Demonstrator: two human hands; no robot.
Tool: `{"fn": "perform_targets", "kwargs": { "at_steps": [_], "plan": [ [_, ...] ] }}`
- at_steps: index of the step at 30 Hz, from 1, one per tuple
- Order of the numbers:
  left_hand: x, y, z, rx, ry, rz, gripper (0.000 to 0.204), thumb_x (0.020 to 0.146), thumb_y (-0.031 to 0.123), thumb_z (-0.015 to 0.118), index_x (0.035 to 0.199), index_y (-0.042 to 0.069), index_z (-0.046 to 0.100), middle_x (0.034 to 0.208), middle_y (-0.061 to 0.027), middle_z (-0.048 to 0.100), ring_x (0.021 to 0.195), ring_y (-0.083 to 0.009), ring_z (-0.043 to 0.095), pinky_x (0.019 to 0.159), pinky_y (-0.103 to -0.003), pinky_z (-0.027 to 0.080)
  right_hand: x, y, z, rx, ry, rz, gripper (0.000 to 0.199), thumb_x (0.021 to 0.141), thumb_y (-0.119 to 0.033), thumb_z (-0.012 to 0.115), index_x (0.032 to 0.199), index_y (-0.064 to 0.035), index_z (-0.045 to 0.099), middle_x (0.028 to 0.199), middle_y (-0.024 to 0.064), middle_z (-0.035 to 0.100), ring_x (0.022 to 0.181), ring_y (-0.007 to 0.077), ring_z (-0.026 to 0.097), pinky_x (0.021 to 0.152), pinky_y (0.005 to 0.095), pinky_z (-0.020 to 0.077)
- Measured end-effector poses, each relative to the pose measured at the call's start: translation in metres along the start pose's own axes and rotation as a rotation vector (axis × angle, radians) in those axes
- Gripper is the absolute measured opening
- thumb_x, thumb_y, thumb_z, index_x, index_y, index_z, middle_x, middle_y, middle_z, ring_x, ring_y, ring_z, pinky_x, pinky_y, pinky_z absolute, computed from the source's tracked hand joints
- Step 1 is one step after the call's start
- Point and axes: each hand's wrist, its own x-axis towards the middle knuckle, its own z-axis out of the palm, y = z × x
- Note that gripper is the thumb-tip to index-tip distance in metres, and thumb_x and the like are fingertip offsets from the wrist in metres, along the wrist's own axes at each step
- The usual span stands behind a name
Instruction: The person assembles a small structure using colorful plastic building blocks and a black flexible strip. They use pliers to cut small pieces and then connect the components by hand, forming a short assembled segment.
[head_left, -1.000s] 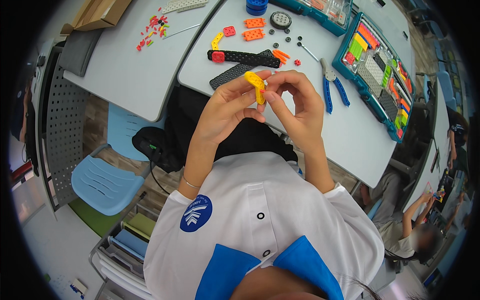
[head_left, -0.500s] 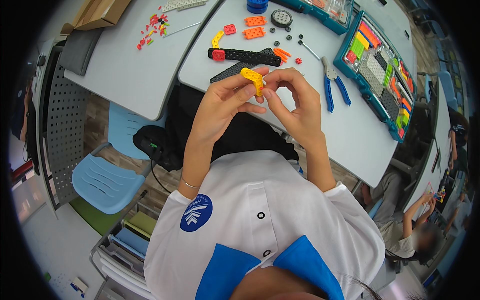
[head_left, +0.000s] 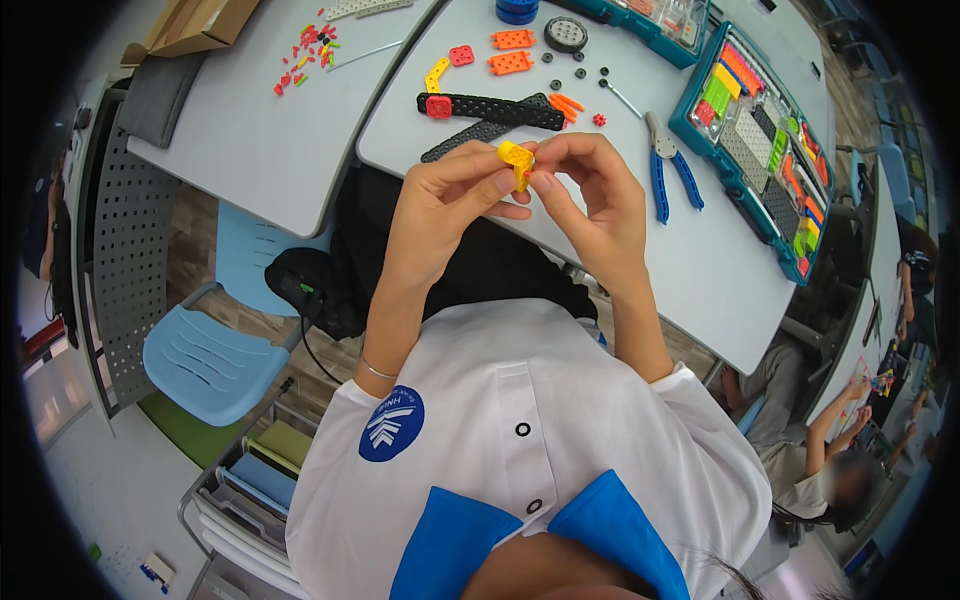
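My left hand [head_left: 445, 208] pinches a yellow angled construction beam [head_left: 516, 157] between thumb and fingers, held up over the near edge of the table. My right hand [head_left: 597, 205] meets it from the other side, thumb and forefinger closed at the beam's edge. A speck of red, seemingly a small connector pin, shows at those fingertips, mostly hidden. Just beyond my hands lie two crossed long black perforated beams [head_left: 490, 108], with a red square piece [head_left: 438, 107] on one. A second yellow angled beam [head_left: 436, 74] lies behind them.
Blue-handled pliers [head_left: 665, 165] and an open teal parts case [head_left: 755, 140] are on the right. Orange plates [head_left: 512, 63], a wheel [head_left: 566, 35] and small black rings sit farther back. Loose red pins [head_left: 310, 45] are scattered on the left table. A blue chair [head_left: 215, 365] stands left.
The yellow beam has turned in my fingers, so it looks shorter and more end-on. Both hands have shifted very slightly; their grip stays much the same.
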Motion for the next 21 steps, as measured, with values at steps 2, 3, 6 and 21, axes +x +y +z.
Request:
{"fn": "perform_targets", "kwargs": {
  "at_steps": [2,3,6,21],
  "plan": [
    [0.0,-0.001,0.0,0.021,0.011,0.022,0.024,0.094,0.003,0.066,0.118,-0.003,0.07,0.103,-0.0101,0.065,0.09,-0.0177,0.068,0.077,-0.031,0.066,0.0,-0.001,0.001,-0.019,0.008,-0.001,0.017,0.092,-0.001,0.066,0.108,0.0022,0.06,0.097,0.0074,0.065,0.09,0.0133,0.065,0.093,0.0313,0.052],
    [0.0,0.0,0.001,0.034,0.013,0.034,0.025,0.094,0.002,0.067,0.118,-0.003,0.071,0.102,-0.0101,0.065,0.09,-0.0177,0.068,0.076,-0.031,0.066,0.0,-0.001,0.001,-0.03,0.011,-0.003,0.017,0.092,0.0,0.066,0.107,0.0023,0.06,0.098,0.0073,0.065,0.091,0.0133,0.065,0.093,0.0316,0.0523],
    [0.0,-0.004,0.003,0.05,0.033,0.077,0.025,0.093,0.001,0.068,0.118,-0.002,0.071,0.102,-0.0101,0.065,0.09,-0.0175,0.069,0.076,-0.03,0.066,0.0,-0.001,0.002,-0.045,0.027,0.001,0.017,0.092,0.001,0.066,0.107,0.0027,0.06,0.099,0.0073,0.065,0.093,0.0135,0.065,0.095,0.0325,0.0529],
    [0.004,-0.011,0.012,-0.033,0.155,0.059,0.028,0.092,0.001,0.069,0.118,-0.009,0.064,0.106,-0.016,0.07,0.09,-0.0198,0.071,0.077,-0.033,0.064,-0.006,0.003,0.007,0.064,0.204,0.105,0.019,0.089,0.003,0.07,0.108,0.006,0.066,0.106,0.0141,0.071,0.1,0.0196,0.07,0.095,0.0333,0.0549]
  ]
}}
